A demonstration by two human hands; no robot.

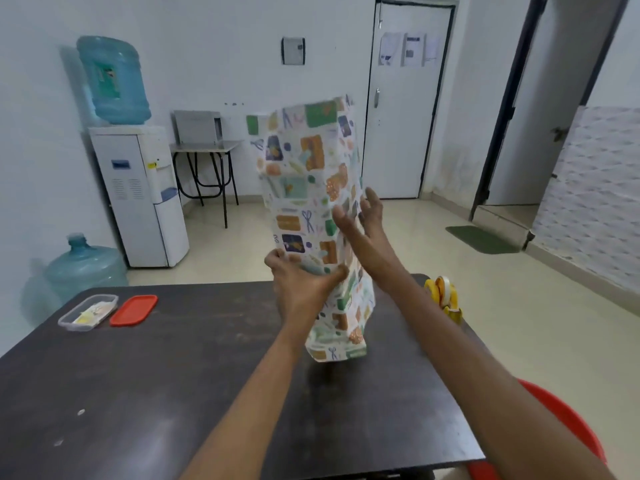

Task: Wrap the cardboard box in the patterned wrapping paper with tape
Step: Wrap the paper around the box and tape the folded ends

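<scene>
Standing at far left on the floor: blue water jug (pixel 85 268), with a white water dispenser (pixel 138 195) behind it against the wall.

Lying near the left edge of the dark table (pixel 173 375): clear container (pixel 88 312), uncovered, with red lid (pixel 134 310) just beside it. Broad bare tabletop from there to the centre.

Left hand (pixel 304 289): thumb and fingers curled round the lower half of the patterned wrapping paper (pixel 311 202), pinching it.

Patterned wrapping paper: held upright as a tall loose sleeve over the table's middle, bottom edge at or just above the tabletop, top edge open and high. Cardboard box not discernible; cannot tell whether inside.

Right hand (pixel 363 220): fingers spread, palm turned to the paper's right edge at mid-height; contact blurred.

Yellow tape dispenser (pixel 445 299): at the table's far right edge, near the paper.

Red chair (pixel 561 420): just beyond the right edge. Open floor behind, with green mat (pixel 481 239).
</scene>
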